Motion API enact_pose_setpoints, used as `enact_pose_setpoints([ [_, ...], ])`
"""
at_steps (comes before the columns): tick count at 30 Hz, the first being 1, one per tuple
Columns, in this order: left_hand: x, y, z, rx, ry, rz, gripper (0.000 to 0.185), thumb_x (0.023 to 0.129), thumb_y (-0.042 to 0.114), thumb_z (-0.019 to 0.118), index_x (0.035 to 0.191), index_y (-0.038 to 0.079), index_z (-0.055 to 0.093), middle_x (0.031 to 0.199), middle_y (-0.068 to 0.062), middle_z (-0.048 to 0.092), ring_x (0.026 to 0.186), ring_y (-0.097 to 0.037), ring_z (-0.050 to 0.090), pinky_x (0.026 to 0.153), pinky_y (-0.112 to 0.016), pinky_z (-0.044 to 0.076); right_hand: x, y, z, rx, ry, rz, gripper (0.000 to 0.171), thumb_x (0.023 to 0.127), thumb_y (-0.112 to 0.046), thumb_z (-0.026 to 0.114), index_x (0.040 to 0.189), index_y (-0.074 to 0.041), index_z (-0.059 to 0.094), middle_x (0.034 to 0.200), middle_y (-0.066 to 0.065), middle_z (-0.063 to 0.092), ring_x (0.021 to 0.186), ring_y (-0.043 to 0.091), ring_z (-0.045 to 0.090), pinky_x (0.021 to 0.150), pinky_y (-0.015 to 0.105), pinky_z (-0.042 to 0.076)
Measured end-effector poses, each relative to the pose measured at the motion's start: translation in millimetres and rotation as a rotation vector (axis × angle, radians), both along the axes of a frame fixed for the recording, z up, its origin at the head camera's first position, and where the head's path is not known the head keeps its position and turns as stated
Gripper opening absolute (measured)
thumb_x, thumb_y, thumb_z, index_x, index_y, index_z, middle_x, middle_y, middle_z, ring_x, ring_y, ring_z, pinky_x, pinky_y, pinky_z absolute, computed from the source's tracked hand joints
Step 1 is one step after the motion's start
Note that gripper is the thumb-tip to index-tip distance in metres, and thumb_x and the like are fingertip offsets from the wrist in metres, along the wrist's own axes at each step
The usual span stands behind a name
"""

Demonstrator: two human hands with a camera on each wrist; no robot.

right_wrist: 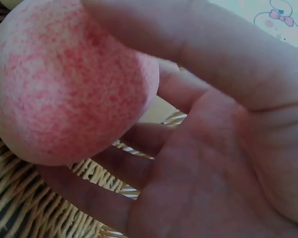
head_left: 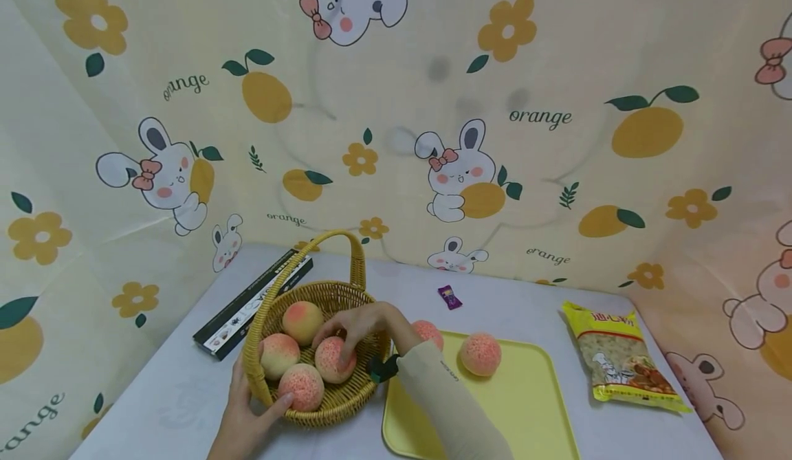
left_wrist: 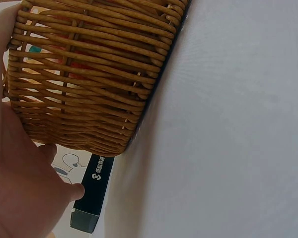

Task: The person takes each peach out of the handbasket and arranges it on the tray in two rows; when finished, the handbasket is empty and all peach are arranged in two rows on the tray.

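Note:
A wicker basket [head_left: 337,287] with a tall handle stands on the table and holds several pink peaches. My right hand [head_left: 357,325] reaches into it, fingers curled round one peach [head_left: 333,365]; the right wrist view shows that peach [right_wrist: 69,84] against my right hand [right_wrist: 213,163], just above the basket weave [right_wrist: 20,198]. My left hand [head_left: 244,412] grips the basket's near left wall, thumb along the rim beside the front peach [head_left: 301,386]. In the left wrist view the left hand [left_wrist: 20,188] lies against the basket [left_wrist: 89,64].
A yellow tray [head_left: 532,405] right of the basket carries two peaches [head_left: 480,353] [head_left: 430,333]. A yellow snack bag [head_left: 625,360] lies at the far right, a purple sweet [head_left: 449,297] behind the tray, and a long black box [head_left: 254,302] behind the basket. Printed cloth walls surround the table.

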State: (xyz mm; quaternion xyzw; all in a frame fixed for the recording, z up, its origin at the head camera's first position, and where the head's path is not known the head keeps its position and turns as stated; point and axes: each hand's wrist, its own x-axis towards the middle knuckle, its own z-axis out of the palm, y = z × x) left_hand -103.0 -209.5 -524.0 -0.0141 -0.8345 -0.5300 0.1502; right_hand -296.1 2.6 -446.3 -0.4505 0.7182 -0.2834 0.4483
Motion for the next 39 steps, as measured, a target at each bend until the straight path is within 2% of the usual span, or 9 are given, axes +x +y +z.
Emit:
enact_pose_setpoints([
  [5,-0.4,-0.6,0.8,-0.017,-0.014,0.001,0.097,0.081,0.020,0.084,0.159,0.021,0.026,0.163,-0.005,0.007,0.146,-0.038,0.011,0.106,-0.075,0.020,-0.8,0.2,-1.7,0.014,0.012,0.012,0.064,0.081,-0.008,0.081,0.140,-0.007,0.056,0.126,-0.011,0.055,0.115,0.003,0.049,0.098,0.021,0.043],
  [9,-0.6,-1.6,1.2,-0.032,-0.041,0.008,0.098,0.082,0.023,0.083,0.160,0.023,0.024,0.164,-0.009,0.005,0.146,-0.044,0.010,0.105,-0.076,0.019,-1.4,0.3,-0.7,0.016,0.004,0.012,0.064,0.081,-0.006,0.080,0.140,-0.007,0.055,0.127,-0.011,0.055,0.114,0.003,0.050,0.097,0.021,0.043],
  [15,0.6,-1.5,2.3,-0.032,-0.079,0.017,0.099,0.084,0.026,0.082,0.160,0.028,0.020,0.163,-0.010,0.003,0.146,-0.045,0.009,0.106,-0.076,0.019,0.2,-1.6,-0.3,0.004,0.011,0.019,0.063,0.082,-0.004,0.080,0.139,-0.006,0.056,0.127,-0.010,0.056,0.113,0.003,0.051,0.097,0.021,0.044],
  [25,0.4,0.3,5.5,-0.025,-0.056,0.000,0.099,0.084,0.023,0.082,0.160,0.027,0.021,0.163,-0.011,0.004,0.145,-0.045,0.010,0.105,-0.077,0.019,0.5,2.6,3.1,-0.065,0.079,-0.026,0.060,0.081,-0.004,0.079,0.138,-0.006,0.059,0.128,-0.008,0.058,0.114,0.004,0.049,0.095,0.021,0.045],
  [30,0.1,-0.3,5.1,-0.037,-0.058,0.006,0.099,0.084,0.024,0.082,0.161,0.025,0.020,0.163,-0.011,0.003,0.145,-0.045,0.010,0.105,-0.077,0.019,1.1,7.5,12.7,-0.115,0.120,-0.052,0.059,0.082,-0.011,0.080,0.137,-0.008,0.059,0.125,-0.010,0.060,0.112,0.004,0.052,0.097,0.021,0.044],
  [33,-0.2,-0.9,4.8,-0.026,-0.061,0.008,0.099,0.084,0.024,0.082,0.161,0.023,0.021,0.164,-0.009,0.002,0.146,-0.044,0.008,0.106,-0.076,0.017,1.7,13.2,21.4,-0.139,0.120,-0.097,0.061,0.081,-0.014,0.080,0.139,-0.009,0.059,0.127,-0.010,0.059,0.112,0.004,0.054,0.097,0.022,0.045],
  [39,-0.7,0.1,4.2,-0.010,-0.081,0.013,0.099,0.083,0.025,0.083,0.161,0.023,0.021,0.164,-0.004,0.001,0.147,-0.043,0.008,0.107,-0.076,0.017,2.2,33.1,41.0,-0.212,0.152,-0.153,0.063,0.083,-0.017,0.079,0.142,-0.009,0.056,0.129,-0.006,0.058,0.108,0.006,0.055,0.093,0.025,0.049],
])
